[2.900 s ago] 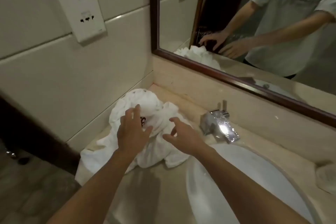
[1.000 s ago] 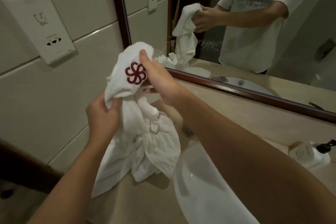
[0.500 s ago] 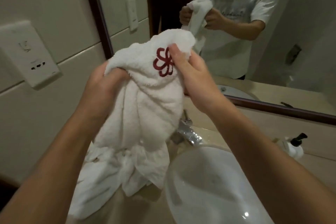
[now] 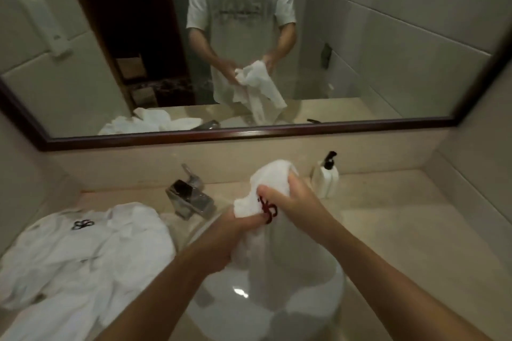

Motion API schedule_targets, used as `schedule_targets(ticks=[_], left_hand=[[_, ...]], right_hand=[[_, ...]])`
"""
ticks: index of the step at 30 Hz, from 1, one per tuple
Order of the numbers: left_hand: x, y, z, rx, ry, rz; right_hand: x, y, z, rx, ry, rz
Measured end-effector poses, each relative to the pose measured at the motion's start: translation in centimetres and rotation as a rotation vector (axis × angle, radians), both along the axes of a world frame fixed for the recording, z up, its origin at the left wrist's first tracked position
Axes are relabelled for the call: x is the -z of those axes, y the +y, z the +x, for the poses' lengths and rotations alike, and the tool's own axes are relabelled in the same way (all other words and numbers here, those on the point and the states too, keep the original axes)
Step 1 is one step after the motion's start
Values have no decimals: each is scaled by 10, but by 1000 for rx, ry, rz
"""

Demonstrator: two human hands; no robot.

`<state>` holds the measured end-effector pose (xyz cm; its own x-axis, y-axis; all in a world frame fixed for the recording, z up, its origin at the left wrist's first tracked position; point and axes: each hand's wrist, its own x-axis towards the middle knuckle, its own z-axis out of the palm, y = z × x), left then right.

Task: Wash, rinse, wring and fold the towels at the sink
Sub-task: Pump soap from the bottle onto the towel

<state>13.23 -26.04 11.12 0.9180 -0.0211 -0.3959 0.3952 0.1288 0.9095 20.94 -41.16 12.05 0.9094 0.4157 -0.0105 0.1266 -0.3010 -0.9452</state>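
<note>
Both hands are gripping one white towel [image 4: 273, 183] over the sink [image 4: 313, 302]. His left hand [image 4: 232, 238] is curling its fingers tight round the bunched lower part, while his right hand [image 4: 293, 202] is closing round the upper part, thumb pressing just above a red embroidered emblem [image 4: 267, 209] on the cloth. Between the two fists the towel is standing up in a rounded hump, and below the left hand the rest of it is hanging down into the white basin.

Just left of the hands, a chrome tap [image 4: 191, 198] is sitting at the back rim of the sink, apart from the towel. Further left, a heap of white towels [image 4: 83, 255] is lying crumpled on the bench [image 4: 401, 230], one of them showing a dark emblem [image 4: 82, 224] facing up. On the other side, near the right hand, a white soap bottle with a black pump [image 4: 327, 177] is standing upright against the back wall.

Above it all, a dark-framed mirror [image 4: 249, 135] is reflecting a person in a pale T-shirt holding the towel in front of the waist, along with the heap of towels on the bench.
</note>
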Motion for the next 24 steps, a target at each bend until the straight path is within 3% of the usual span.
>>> schedule_targets(ticks=[4,5,7,10,11,12,16,19,20,24], left_hand=[[48,-19,10,7,-110,800],[52,-22,11,44,-120,876],[57,-25,16,54,-79,778],[56,-21,26,-48,101,214],[59,-20,29,-87,139,124],[64,-19,33,-127,155,136],[87,-24,38,-286,74,593],[98,-34,40,-233,123,750],[102,-37,43,-211,165,704],[115,-43,57,-64,431,91]], right_hand=[[56,-34,19,-24,120,-388],[67,-42,22,-36,142,-394],[80,-57,29,-42,233,-297],[85,-74,35,-29,407,-117],[89,-79,37,-9,403,-109],[92,-82,39,19,386,-122],[100,-81,43,106,411,1],[98,-68,43,140,467,186],[96,-63,46,145,466,215],[91,-64,68,199,402,204]])
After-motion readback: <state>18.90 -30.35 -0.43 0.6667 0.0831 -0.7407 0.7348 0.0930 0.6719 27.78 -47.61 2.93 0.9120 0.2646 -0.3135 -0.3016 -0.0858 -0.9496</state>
